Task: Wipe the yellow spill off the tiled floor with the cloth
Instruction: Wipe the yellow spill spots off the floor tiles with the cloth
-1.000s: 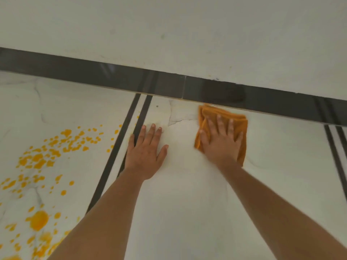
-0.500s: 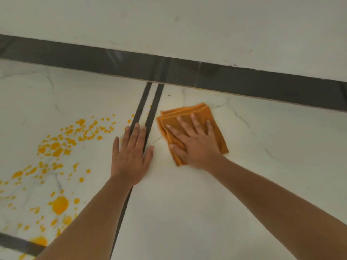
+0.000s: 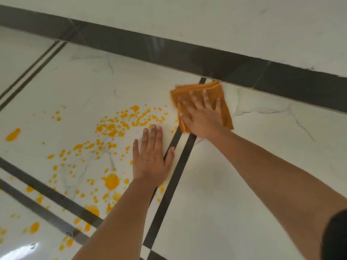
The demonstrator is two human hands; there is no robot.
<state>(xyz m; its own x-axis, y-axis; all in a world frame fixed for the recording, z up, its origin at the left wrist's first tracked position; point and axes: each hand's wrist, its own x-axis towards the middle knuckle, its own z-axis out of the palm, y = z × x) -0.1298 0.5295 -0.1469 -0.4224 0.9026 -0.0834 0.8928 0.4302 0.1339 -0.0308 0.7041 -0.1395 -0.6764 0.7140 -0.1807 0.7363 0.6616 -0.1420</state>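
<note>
A folded orange cloth (image 3: pixel 223 102) lies flat on the white tiled floor (image 3: pixel 234 184), its far corner near the dark skirting. My right hand (image 3: pixel 201 117) presses down on the cloth with fingers spread. The yellow spill (image 3: pixel 112 126) is a wide scatter of drops and blobs to the left of the cloth, reaching toward the lower left. Its nearest drops lie just left of the cloth's edge. My left hand (image 3: pixel 151 158) rests flat on the tile beside the spill, fingers together, holding nothing.
A dark skirting band (image 3: pixel 281 79) runs along the foot of the white wall (image 3: pixel 206 21) behind the cloth. Paired dark grout stripes (image 3: pixel 169 184) cross the floor under both hands, and another pair crosses at lower left. A dark sleeve edge (image 3: pixel 336 235) shows at right.
My right hand has slid the cloth leftward from the plain tile by the skirting, across the dark stripes, to the spill's edge. My left hand has shifted left beside the drops.
</note>
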